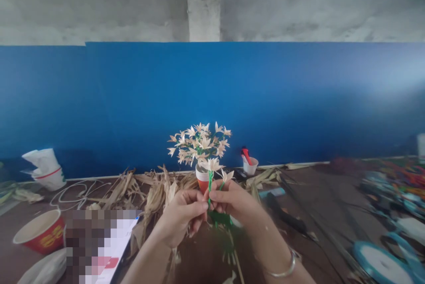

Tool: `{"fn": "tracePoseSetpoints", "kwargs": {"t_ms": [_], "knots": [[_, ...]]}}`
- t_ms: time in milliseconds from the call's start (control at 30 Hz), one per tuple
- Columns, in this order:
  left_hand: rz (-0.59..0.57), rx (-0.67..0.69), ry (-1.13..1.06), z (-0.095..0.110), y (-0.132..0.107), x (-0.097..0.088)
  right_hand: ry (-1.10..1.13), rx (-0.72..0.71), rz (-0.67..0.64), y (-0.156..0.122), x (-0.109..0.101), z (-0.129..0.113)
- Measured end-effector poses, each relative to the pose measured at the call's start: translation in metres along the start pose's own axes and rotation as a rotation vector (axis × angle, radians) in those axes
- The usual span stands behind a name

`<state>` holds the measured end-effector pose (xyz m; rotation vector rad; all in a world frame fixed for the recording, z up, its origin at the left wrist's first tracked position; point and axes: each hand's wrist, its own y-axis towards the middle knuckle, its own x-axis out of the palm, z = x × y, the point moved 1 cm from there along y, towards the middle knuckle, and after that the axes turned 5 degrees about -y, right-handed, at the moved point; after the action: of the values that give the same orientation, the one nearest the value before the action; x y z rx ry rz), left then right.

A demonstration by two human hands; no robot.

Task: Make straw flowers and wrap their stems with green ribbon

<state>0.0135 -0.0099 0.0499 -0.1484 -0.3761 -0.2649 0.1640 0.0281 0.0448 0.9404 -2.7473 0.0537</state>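
Observation:
Both hands meet over the table around a green-wrapped stem (210, 182) topped by a pale, cream-coloured artificial flower (212, 165). My left hand (187, 213) pinches the stem low down between thumb and fingers. Close beside it, my right hand (230, 197) grips the stem with thumb and forefinger. A second cream flower (227, 177) stands out just above the right hand; its lower stem is partly hidden by the fingers. Behind them a bunch of similar flowers (199, 142) rises from a red and white paper cup (202, 175).
Dried corn husks (149, 191) lie across the table's back. At left are a red paper bowl (41, 233), a white cup (49, 173) and a partly blurred screen (121, 244). Toward the right are a small cup with a red-handled tool (250, 165), a glue gun (287, 215) and a ribbon spool (380, 262).

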Motion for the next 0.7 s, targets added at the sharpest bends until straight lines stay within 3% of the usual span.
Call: {"fn": "tracePoseSetpoints", "kwargs": {"t_ms": [200,700], "knots": [[-0.017,0.003,0.015,-0.004,-0.001,-0.003,-0.043,-0.045,-0.018,-0.002,-0.002,-0.001],[0.023,-0.006,0.463,0.007,-0.013,0.007,-0.104,0.036,-0.018,-0.006,-0.006,-0.003]]}}
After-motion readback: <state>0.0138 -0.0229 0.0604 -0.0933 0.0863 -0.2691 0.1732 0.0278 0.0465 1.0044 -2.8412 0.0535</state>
